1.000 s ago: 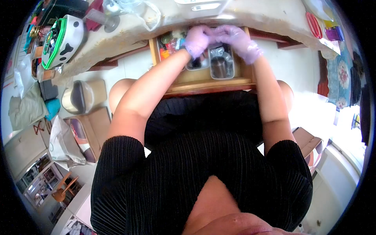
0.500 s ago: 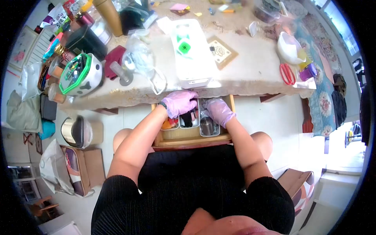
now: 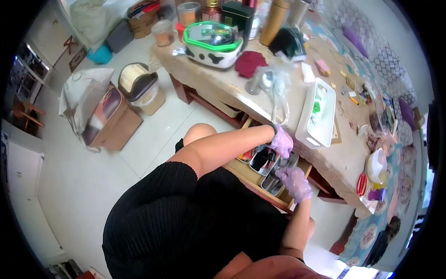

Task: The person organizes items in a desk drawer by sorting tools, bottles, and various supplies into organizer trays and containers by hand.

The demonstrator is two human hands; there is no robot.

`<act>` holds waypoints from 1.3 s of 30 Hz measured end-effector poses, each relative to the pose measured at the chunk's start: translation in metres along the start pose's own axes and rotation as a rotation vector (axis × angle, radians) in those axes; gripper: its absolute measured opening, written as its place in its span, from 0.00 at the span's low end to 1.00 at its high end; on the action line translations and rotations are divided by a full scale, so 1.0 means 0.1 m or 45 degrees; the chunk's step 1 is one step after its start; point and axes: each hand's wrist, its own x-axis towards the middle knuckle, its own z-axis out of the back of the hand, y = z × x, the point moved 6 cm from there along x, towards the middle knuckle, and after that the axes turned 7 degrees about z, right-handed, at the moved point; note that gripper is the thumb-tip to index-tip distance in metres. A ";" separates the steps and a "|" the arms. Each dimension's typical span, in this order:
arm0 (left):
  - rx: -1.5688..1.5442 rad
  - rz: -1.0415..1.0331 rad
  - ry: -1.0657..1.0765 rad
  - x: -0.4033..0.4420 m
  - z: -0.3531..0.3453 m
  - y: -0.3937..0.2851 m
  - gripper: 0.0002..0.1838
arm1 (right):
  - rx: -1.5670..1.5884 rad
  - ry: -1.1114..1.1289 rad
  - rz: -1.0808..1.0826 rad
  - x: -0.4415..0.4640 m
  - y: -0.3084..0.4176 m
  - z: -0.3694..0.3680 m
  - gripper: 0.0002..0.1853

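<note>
Both hands wear thin pinkish-purple gloves and are at an open wooden drawer (image 3: 250, 182) under the table edge. My left hand (image 3: 282, 142) is over the drawer's back part, fingers bent down and together; whatever they hold is hidden. My right hand (image 3: 296, 184) is lower, its fingers curled over the right-hand tray (image 3: 273, 188); what they grip cannot be made out. Dark grey metallic items lie in that tray. Beside it, a white tray (image 3: 258, 168) holds black things, and a further tray at the left has red and orange items.
On the table stand a white basket (image 3: 303, 135) with a green piece, a clear plastic bag (image 3: 278, 88), a maroon cloth (image 3: 251, 63) and a cow-patterned box (image 3: 218, 59). Red scissors (image 3: 361, 184) lie to the right. A bin (image 3: 151, 100) and cardboard box (image 3: 116, 128) are on the floor.
The view has swung left and tilted, so the table now runs diagonally. My left hand has moved toward the right-hand tray, off the middle one. My right hand stays by the right-hand tray.
</note>
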 end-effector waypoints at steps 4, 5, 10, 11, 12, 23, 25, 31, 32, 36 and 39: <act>-0.663 -0.392 -0.216 -0.89 0.53 -0.27 0.20 | 0.453 -0.053 0.367 -0.22 0.76 0.53 0.12; -0.693 -0.494 -0.422 -1.33 0.82 -0.33 0.17 | 0.827 -0.077 0.367 -0.23 0.94 0.64 0.14; -1.090 -0.640 -2.215 -3.30 1.38 0.50 0.10 | 0.868 -0.398 0.389 0.30 1.70 1.38 0.18; -1.063 -0.377 -2.717 -3.59 1.25 0.76 0.10 | 0.813 -0.481 0.345 0.52 1.89 1.53 0.20; -0.949 -0.077 -2.954 -3.76 1.08 1.10 0.12 | 0.732 -0.526 0.449 0.74 2.08 1.64 0.21; -0.783 0.867 -2.883 -3.41 0.73 2.02 0.20 | -0.176 -0.495 0.462 3.06 2.61 1.80 0.21; -0.844 0.866 -2.870 -3.38 0.72 2.00 0.20 | -0.159 -0.578 0.481 3.01 2.68 1.78 0.16; -0.723 0.975 -2.830 -3.35 0.75 1.91 0.21 | -0.106 -0.477 0.454 2.93 2.83 1.79 0.18; -0.704 1.011 -2.817 -3.34 0.76 1.91 0.21 | -0.101 -0.394 0.429 2.96 2.82 1.76 0.18; -0.641 1.110 -2.777 -3.30 0.78 1.88 0.22 | -0.222 -0.368 0.353 2.81 2.96 1.73 0.19; -0.612 1.116 -2.778 -3.29 0.78 1.85 0.22 | -0.280 -0.311 0.326 2.87 2.91 1.74 0.17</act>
